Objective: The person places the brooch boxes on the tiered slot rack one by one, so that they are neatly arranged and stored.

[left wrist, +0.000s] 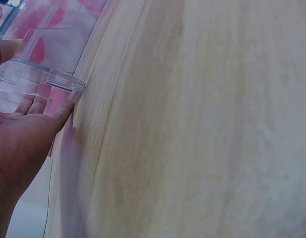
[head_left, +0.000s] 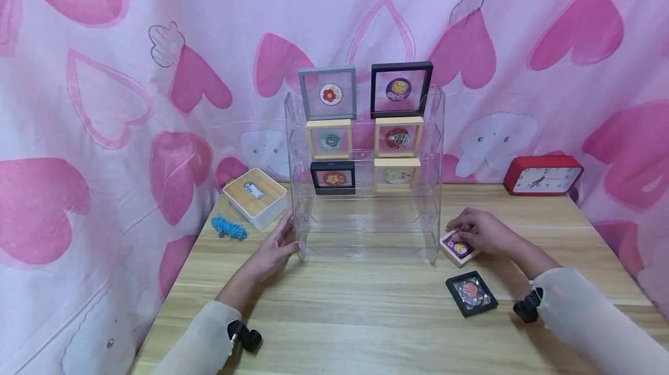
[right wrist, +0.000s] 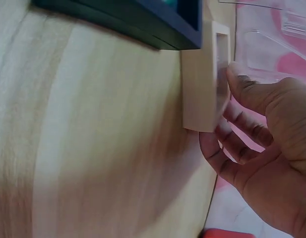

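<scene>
A clear acrylic display rack (head_left: 366, 235) stands mid-table with several small framed badges on its upper tiers. My left hand (head_left: 277, 250) holds the rack's lower left side; in the left wrist view, that hand (left wrist: 24, 134) has its thumb and fingers on either side of the clear panel. To the right of the rack, my right hand (head_left: 483, 233) pinches a light wood-coloured frame (head_left: 457, 249) with a purple and yellow badge. The right wrist view shows the thumb on the face of this frame (right wrist: 200, 89) and fingers at its edge. A black frame (head_left: 472, 294) with a red badge lies nearer me.
Left of the rack are a white box (head_left: 256, 198) with a wood-look lid, a small white item (head_left: 254, 190) on it, and a bundle of blue string (head_left: 229, 227). A red clock (head_left: 543, 176) stands back right. A pink heart-patterned curtain (head_left: 219, 26) hangs behind.
</scene>
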`<state>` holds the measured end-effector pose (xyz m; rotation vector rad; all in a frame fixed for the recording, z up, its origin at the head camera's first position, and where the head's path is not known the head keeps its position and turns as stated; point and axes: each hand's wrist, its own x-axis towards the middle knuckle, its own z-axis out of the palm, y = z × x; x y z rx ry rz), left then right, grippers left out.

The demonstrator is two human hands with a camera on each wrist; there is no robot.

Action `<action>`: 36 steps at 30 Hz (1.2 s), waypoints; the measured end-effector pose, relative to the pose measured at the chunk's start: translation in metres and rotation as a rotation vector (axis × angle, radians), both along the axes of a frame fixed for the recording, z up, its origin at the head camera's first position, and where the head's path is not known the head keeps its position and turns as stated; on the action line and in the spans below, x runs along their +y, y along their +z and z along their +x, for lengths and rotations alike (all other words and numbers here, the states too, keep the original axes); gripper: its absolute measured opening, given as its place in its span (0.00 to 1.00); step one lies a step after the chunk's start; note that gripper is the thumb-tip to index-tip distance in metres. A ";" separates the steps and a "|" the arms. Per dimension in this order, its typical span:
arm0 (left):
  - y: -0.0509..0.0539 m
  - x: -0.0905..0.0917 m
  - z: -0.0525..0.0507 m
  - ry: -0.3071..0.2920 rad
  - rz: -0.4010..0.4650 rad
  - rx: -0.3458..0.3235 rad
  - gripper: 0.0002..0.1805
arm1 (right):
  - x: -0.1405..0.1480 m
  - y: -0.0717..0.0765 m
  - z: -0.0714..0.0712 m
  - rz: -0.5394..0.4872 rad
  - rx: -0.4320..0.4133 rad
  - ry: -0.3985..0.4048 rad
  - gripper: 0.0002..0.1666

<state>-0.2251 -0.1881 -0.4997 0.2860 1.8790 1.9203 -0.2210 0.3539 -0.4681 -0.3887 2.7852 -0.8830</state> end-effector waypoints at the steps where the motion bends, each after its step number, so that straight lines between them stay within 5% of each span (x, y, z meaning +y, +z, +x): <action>1: 0.000 0.000 0.000 0.004 0.000 -0.002 0.55 | 0.000 -0.002 -0.001 0.003 -0.004 -0.001 0.16; 9: -0.001 -0.001 -0.002 -0.005 -0.008 0.026 0.55 | 0.000 -0.009 -0.005 0.042 -0.002 -0.010 0.14; 22: 0.001 -0.001 0.000 -0.001 -0.017 0.018 0.55 | 0.012 0.000 -0.003 0.041 0.008 -0.031 0.12; 36: 0.000 0.000 0.000 -0.006 -0.031 0.038 0.55 | 0.020 0.037 0.021 -0.002 0.339 -0.023 0.19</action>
